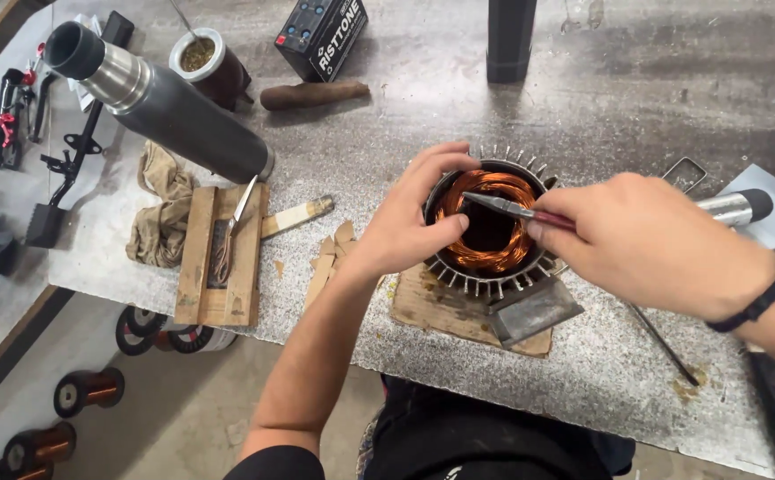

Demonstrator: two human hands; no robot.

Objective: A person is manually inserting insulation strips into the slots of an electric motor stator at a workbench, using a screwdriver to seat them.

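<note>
the stator (491, 222), a metal ring wound with copper, sits on a cardboard scrap (432, 307) near the table's (636, 89) front edge, and the left hand (410, 222) cups its left rim with fingers curled over the windings. the right hand (645, 244) comes in from the stator's right, fingers pinched shut on a thin tool (507, 207) whose tip lies across the bore. left of the stator lie a wooden block (223, 258), a rag (161, 209) and a flask (161, 102); behind it the tabletop lies open.

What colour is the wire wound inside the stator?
Copper orange, shiny; the windings inside the stator show best in the head view.
</note>
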